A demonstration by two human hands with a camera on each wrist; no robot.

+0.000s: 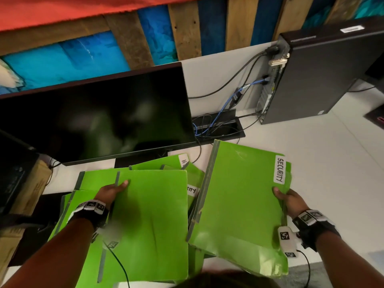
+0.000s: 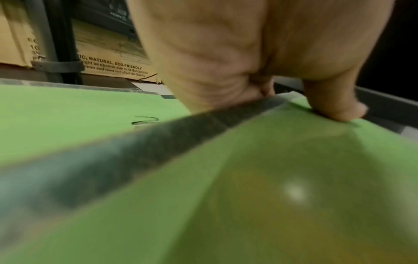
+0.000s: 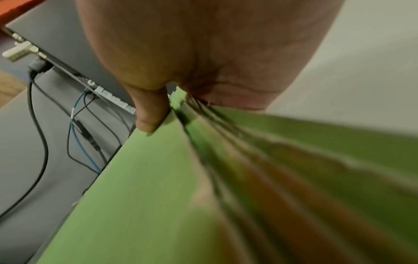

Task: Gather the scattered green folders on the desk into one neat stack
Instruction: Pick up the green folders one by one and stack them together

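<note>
Head view: right grip (image 1: 288,201) pinches the "SECURITY" folder bundle (image 1: 241,200) at its edge; left grip (image 1: 112,192) pinches a green folder (image 1: 153,221) above the counter (image 1: 324,163).

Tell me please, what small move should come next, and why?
Probably the right hand should lay its bundle of green card folders labelled SECURITY onto the plain green folder gripped by the left hand, since these two sit apart, side by side.
</note>
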